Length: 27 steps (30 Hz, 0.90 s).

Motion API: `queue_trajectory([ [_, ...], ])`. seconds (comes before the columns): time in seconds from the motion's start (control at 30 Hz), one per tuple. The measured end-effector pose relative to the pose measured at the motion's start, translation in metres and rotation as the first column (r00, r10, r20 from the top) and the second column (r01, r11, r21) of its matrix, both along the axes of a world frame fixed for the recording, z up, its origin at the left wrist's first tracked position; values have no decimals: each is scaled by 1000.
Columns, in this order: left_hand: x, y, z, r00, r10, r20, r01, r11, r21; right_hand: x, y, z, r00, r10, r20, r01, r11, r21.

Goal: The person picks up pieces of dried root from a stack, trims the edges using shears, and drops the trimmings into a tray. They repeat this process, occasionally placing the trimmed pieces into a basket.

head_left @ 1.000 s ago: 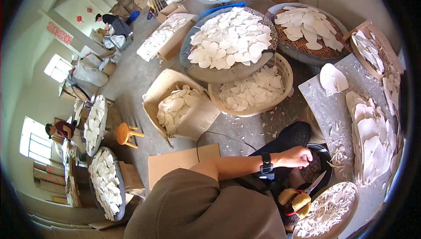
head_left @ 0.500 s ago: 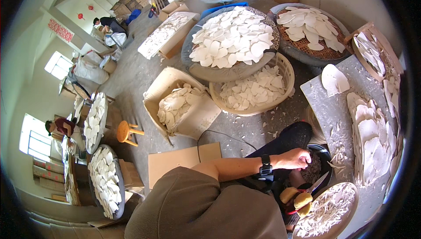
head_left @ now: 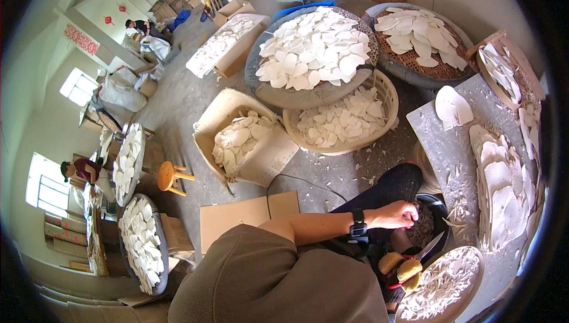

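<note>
Left hand point(head_left: 396, 213): clenched over dark basin point(head_left: 437, 204) at board's point(head_left: 441, 139) near edge, contents unclear | Right hand point(head_left: 398, 268): yellow-gloved, grasping knife point(head_left: 431, 245), blade pointing up-right toward basin | Left hand nearer the basin.

**Pale slices against grey and brown**

Creamy white is seen on the thin flat slices point(head_left: 317, 47) heaped in the round grey tray point(head_left: 278, 95). A tan weave shows on the round wicker basket point(head_left: 388, 95), and a darker brown lattice on the round woven tray point(head_left: 438, 71). The flat stone tabletop point(head_left: 441, 139) is speckled grey. The short-sleeved top point(head_left: 267, 281) is olive brown, the wrist watch point(head_left: 357, 225) black, and the right hand's glove point(head_left: 403, 269) mustard yellow. The small round wooden stool point(head_left: 169, 176) is orange.
</note>
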<state>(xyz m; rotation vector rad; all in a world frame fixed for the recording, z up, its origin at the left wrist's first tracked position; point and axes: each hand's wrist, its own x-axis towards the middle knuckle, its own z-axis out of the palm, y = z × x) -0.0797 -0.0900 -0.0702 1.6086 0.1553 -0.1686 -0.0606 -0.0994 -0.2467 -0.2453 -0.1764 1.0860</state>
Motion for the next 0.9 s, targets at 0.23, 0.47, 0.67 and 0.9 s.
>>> queue_trajectory([
  [0.23,0,-2,-1,1000,-3,-7,3,1000,1,-2,-4,0,1000,22,-1,-22,999,38],
  [0.47,-2,-2,-2,999,27,18,-28,1000,10,-25,-22,-1,999,48,0,-48,995,84],
  [0.67,-3,-3,-3,999,31,17,-31,999,10,-30,-22,1,998,70,5,-70,989,127],
  [0.9,-7,0,-1,999,-12,38,9,997,72,-46,-41,-6,995,101,12,-101,978,180],
])
